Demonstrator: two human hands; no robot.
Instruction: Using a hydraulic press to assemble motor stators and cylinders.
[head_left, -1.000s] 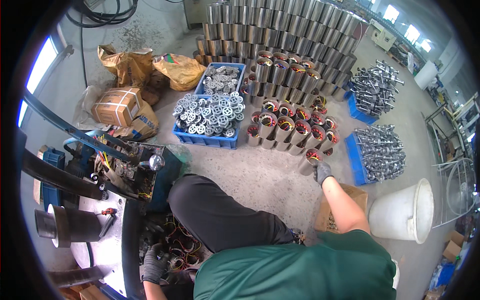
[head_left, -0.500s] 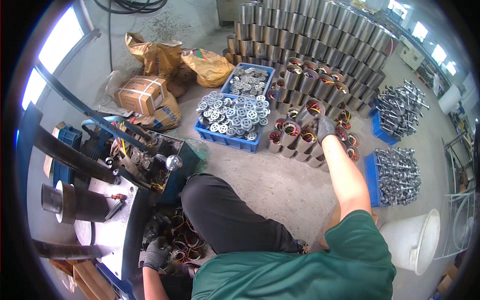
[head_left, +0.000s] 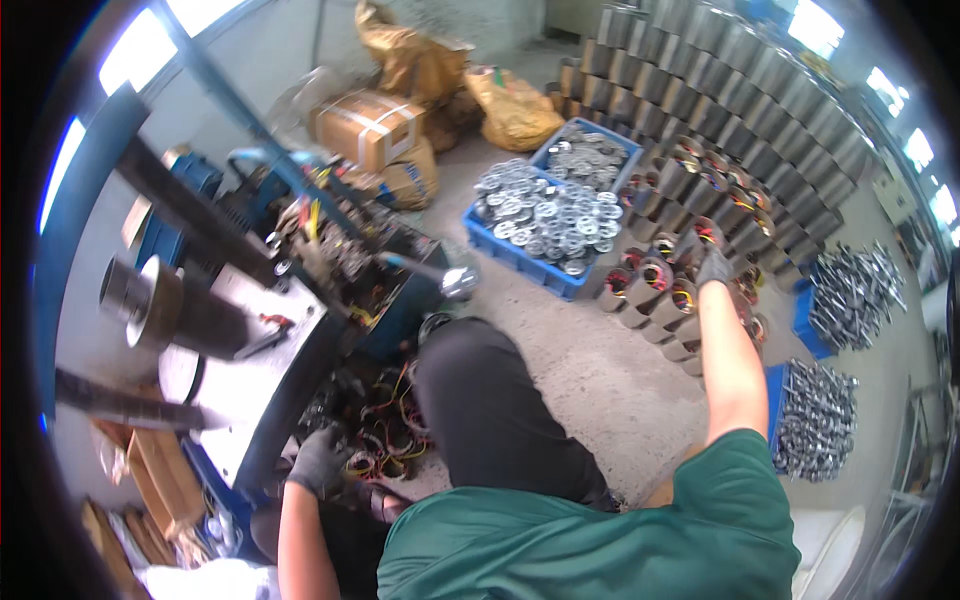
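Observation:
My right hand [head_left: 714, 266], in a grey glove, reaches out to a group of metal cylinders with coloured wires inside. Its fingers are closed on the near rim of a motor housing [head_left: 692, 243], a steel tube with red and yellow wires in its mouth. My left hand [head_left: 320, 462], also gloved, is low beside the machine table. Its fingers look curled at a dark heap of wired coils [head_left: 385, 440], and what they hold is hard to make out. More wired housings [head_left: 652, 278] stand upright around the right hand.
Blue crates hold ring-shaped metal covers [head_left: 550, 215] and shafted rotors [head_left: 818, 420]. Stacked steel tubes [head_left: 720, 90] form a wall behind. At left stand a machine table [head_left: 235, 385] and an oily blue box with a ball-ended lever [head_left: 458, 283]. A white bucket [head_left: 835, 550] is near my right side.
The view has swung left, so the crates and tubes sit farther right in the picture. My right hand stays at the same housing, and my left hand remains by the wired coils.

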